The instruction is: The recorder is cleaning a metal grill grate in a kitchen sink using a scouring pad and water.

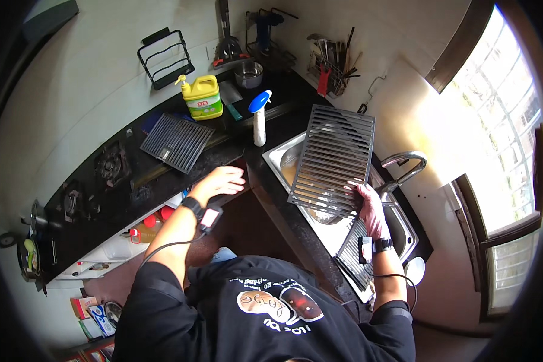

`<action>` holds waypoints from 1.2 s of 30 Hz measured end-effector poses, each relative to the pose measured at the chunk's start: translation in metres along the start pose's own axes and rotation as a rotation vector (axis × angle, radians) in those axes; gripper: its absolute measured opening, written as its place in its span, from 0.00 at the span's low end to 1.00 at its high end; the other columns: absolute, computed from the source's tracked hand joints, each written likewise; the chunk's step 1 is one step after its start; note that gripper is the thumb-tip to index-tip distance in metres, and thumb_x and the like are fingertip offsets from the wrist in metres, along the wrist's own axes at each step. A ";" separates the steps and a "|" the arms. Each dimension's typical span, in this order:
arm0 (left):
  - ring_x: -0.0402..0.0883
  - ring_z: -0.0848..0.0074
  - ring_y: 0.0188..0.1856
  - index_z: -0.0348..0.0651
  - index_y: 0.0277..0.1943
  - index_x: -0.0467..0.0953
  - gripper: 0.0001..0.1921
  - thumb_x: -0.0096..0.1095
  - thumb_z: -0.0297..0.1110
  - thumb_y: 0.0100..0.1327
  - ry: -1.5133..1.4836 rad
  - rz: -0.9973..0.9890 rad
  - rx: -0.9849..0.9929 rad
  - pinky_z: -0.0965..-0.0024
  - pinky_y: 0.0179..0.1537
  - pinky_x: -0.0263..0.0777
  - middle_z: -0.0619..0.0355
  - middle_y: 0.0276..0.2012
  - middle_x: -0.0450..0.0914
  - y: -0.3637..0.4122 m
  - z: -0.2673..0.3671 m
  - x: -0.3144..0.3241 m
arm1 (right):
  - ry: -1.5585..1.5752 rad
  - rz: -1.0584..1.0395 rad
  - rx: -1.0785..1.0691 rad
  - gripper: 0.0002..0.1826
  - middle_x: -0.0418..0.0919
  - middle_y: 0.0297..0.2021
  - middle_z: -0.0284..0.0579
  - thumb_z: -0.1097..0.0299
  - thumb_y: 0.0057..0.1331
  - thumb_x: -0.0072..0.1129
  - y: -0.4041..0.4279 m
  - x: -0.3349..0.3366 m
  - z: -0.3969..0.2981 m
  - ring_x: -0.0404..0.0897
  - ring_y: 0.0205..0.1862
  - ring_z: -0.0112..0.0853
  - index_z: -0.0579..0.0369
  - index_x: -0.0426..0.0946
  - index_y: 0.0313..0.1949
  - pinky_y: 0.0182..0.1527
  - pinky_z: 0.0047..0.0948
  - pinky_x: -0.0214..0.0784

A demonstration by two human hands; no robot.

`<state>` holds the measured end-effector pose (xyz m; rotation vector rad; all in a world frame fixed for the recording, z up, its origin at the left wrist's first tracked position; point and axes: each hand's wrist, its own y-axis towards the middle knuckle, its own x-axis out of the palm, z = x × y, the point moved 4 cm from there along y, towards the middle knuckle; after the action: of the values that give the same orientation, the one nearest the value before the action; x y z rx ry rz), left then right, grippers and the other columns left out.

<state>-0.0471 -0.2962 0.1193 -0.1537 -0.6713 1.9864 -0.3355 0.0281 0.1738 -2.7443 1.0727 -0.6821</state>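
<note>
My right hand [370, 206] grips the near right corner area of a dark slatted metal grille [335, 156], like a range-hood filter. The grille is tilted over the stainless steel double sink [276, 156] and hides much of its left basin, where brownish water shows. A second slatted grille [355, 249] lies at the sink's near end, partly under my right wrist. My left hand [221, 183] is empty, held above the counter's inner corner with its fingers loosely extended. Closest to it on the counter is a third slatted grille [178, 141], lying flat.
On the black counter stand a white spray bottle [259, 122] with a blue head, a yellow pump jug [202, 98], a cleaver [231, 97] and a metal pot [249, 74]. The curved faucet [405, 165] rises right of the grille. Stove burners [111, 164] are at left; a utensil basket [332, 72] hangs behind.
</note>
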 end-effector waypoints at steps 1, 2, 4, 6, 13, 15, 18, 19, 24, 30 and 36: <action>0.78 0.58 0.49 0.36 0.58 0.64 0.25 0.58 0.41 0.63 -0.053 0.060 -0.005 0.58 0.51 0.73 0.41 0.50 0.74 -0.013 -0.010 -0.026 | 0.012 -0.002 -0.027 0.15 0.79 0.41 0.43 0.66 0.65 0.52 0.003 0.004 0.003 0.78 0.41 0.29 0.61 0.73 0.47 0.46 0.27 0.69; 0.77 0.56 0.49 0.35 0.58 0.64 0.25 0.58 0.40 0.63 -0.174 0.114 -0.001 0.57 0.51 0.73 0.40 0.50 0.73 -0.025 -0.025 -0.055 | 0.028 0.004 0.009 0.14 0.79 0.41 0.42 0.67 0.65 0.50 -0.002 0.016 0.000 0.76 0.41 0.28 0.61 0.73 0.48 0.48 0.27 0.67; 0.75 0.52 0.52 0.34 0.58 0.63 0.24 0.57 0.36 0.63 -0.463 0.167 0.059 0.53 0.52 0.72 0.39 0.52 0.71 -0.048 -0.057 -0.114 | -0.102 0.042 -0.011 0.16 0.79 0.42 0.42 0.67 0.64 0.50 -0.009 0.026 -0.010 0.76 0.44 0.28 0.61 0.71 0.49 0.47 0.28 0.67; 0.76 0.51 0.50 0.34 0.53 0.66 0.19 0.56 0.34 0.61 -0.588 0.411 0.102 0.51 0.52 0.71 0.39 0.48 0.74 -0.058 -0.086 -0.163 | -0.178 0.147 -0.008 0.17 0.79 0.42 0.44 0.67 0.66 0.47 -0.017 0.022 -0.016 0.77 0.45 0.30 0.63 0.69 0.51 0.46 0.26 0.69; 0.70 0.57 0.58 0.36 0.53 0.64 0.18 0.54 0.32 0.62 -0.808 0.643 0.065 0.55 0.59 0.64 0.44 0.55 0.71 -0.065 -0.115 -0.262 | -0.669 0.274 -0.079 0.12 0.79 0.32 0.35 0.65 0.65 0.46 -0.026 0.031 -0.032 0.76 0.33 0.23 0.56 0.75 0.41 0.36 0.22 0.67; 0.69 0.55 0.58 0.36 0.53 0.65 0.17 0.51 0.33 0.63 -0.866 0.563 0.067 0.54 0.60 0.62 0.44 0.54 0.72 -0.051 -0.115 -0.272 | -0.664 0.297 -0.072 0.12 0.79 0.32 0.35 0.64 0.65 0.46 -0.025 0.036 -0.026 0.76 0.32 0.23 0.55 0.75 0.41 0.36 0.23 0.66; 0.68 0.53 0.59 0.35 0.52 0.66 0.16 0.47 0.34 0.65 -0.917 0.552 0.066 0.56 0.61 0.61 0.42 0.56 0.69 -0.026 -0.110 -0.279 | -0.663 0.355 -0.060 0.13 0.79 0.32 0.34 0.60 0.65 0.47 -0.027 0.042 -0.017 0.75 0.32 0.22 0.53 0.75 0.41 0.36 0.23 0.65; 0.67 0.53 0.59 0.36 0.52 0.67 0.15 0.46 0.34 0.65 -0.966 0.522 0.098 0.58 0.60 0.62 0.41 0.57 0.69 -0.015 -0.114 -0.288 | -0.666 0.372 -0.057 0.14 0.79 0.32 0.34 0.58 0.65 0.47 -0.027 0.044 -0.014 0.75 0.32 0.22 0.52 0.75 0.41 0.36 0.23 0.65; 0.77 0.49 0.47 0.34 0.47 0.69 0.12 0.52 0.30 0.63 -0.935 0.525 -0.119 0.61 0.42 0.76 0.36 0.47 0.74 0.009 -0.112 -0.314 | -0.561 0.407 0.003 0.17 0.78 0.37 0.38 0.56 0.67 0.46 -0.037 0.062 -0.005 0.75 0.38 0.23 0.58 0.75 0.42 0.43 0.23 0.64; 0.82 0.55 0.32 0.35 0.27 0.76 0.12 0.54 0.35 0.62 0.030 0.855 -0.312 0.65 0.26 0.76 0.39 0.36 0.80 -0.004 -0.037 -0.309 | -0.525 0.587 -0.051 0.17 0.79 0.37 0.37 0.57 0.66 0.48 -0.067 0.063 -0.006 0.76 0.37 0.23 0.57 0.76 0.44 0.43 0.21 0.66; 0.73 0.65 0.43 0.44 0.37 0.73 0.06 0.51 0.31 0.57 1.701 0.744 0.505 0.63 0.41 0.70 0.56 0.34 0.73 -0.032 -0.003 -0.285 | -0.446 0.520 -0.081 0.16 0.80 0.38 0.40 0.58 0.65 0.50 -0.070 0.079 -0.004 0.78 0.37 0.27 0.57 0.75 0.44 0.43 0.24 0.69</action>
<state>0.1215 -0.5261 0.0850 -1.6764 1.0909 1.7532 -0.2428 0.0271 0.2247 -2.3327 1.6064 0.0435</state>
